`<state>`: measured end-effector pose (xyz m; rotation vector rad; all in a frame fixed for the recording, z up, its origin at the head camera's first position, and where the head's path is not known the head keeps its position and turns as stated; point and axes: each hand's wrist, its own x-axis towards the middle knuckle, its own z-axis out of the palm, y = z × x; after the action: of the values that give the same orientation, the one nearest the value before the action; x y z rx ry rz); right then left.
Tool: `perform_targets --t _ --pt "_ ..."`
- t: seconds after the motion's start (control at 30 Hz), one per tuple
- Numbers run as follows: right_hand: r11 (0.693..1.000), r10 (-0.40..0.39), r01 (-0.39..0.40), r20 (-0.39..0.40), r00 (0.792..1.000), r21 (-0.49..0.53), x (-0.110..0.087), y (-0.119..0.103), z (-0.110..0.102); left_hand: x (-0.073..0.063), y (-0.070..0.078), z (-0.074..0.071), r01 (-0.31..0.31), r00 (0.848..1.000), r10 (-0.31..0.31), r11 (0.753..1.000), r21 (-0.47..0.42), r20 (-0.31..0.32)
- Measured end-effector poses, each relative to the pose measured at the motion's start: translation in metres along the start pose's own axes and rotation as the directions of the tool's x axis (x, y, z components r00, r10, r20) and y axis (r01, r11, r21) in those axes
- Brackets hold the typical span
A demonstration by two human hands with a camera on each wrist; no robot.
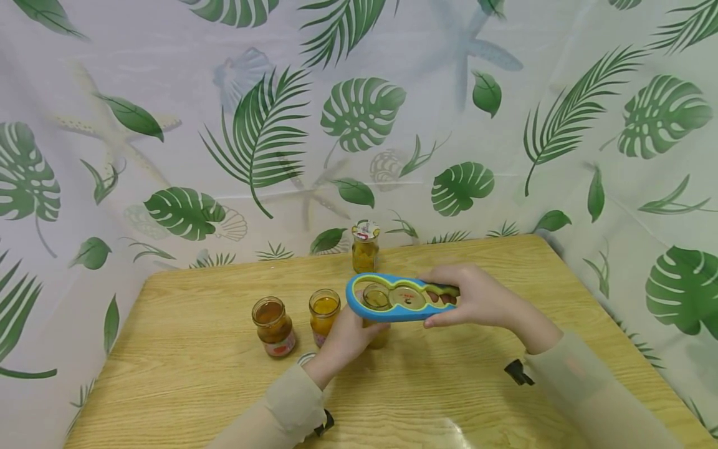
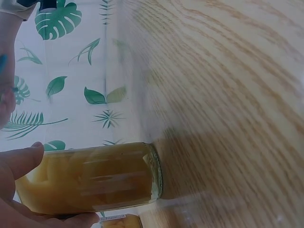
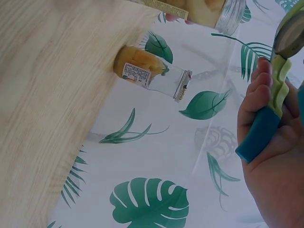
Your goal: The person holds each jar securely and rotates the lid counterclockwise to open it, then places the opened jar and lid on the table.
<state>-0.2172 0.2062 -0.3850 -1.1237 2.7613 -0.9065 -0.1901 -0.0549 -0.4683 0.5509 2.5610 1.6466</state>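
Observation:
My left hand (image 1: pixel 349 342) grips a glass jar (image 2: pixel 95 178) of yellow fruit pieces. In the left wrist view the thumb lies on one side and the fingers on the other, with the jar's base close to the tabletop. Its rim, with no lid on it, shows through the large hole of a blue and green jar opener (image 1: pixel 392 315). The opener's handle is in my right hand (image 1: pixel 477 296), fingers curled round it. A round metal lid (image 1: pixel 407 299) shows in the opener's middle hole; the right wrist view shows part of it.
Two lidless jars, one with reddish-brown contents (image 1: pixel 273 327) and one with orange contents (image 1: pixel 324 308), stand left of my left hand. A lidded jar (image 1: pixel 366 249) stands at the table's back edge, before a leaf-patterned curtain (image 1: pixel 359 187). A lid (image 1: pixel 306 358) lies partly behind my left wrist.

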Motion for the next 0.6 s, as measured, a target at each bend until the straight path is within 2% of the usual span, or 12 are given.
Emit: perform_targets --t 0.23,0.43,0.53,0.6 --pt "0.999 -0.034 0.034 0.043 0.998 0.018 -0.006 -0.003 -0.001 0.000 0.001 0.000 -0.047 0.999 0.046 0.999 -0.027 -0.015" --pt "0.999 -0.018 0.011 0.155 0.988 0.046 -0.011 -0.005 -0.003 0.000 0.000 -0.003 0.001 1.000 0.000 0.999 -0.051 0.014" --pt "0.998 0.004 -0.016 0.220 0.975 0.056 -0.013 -0.007 -0.003 0.000 -0.002 -0.006 -0.013 0.999 0.014 1.000 -0.017 0.039" --pt "0.997 0.012 -0.031 0.262 0.965 0.068 -0.014 -0.007 -0.001 0.000 -0.003 -0.007 -0.021 0.999 0.019 0.999 0.046 0.041"
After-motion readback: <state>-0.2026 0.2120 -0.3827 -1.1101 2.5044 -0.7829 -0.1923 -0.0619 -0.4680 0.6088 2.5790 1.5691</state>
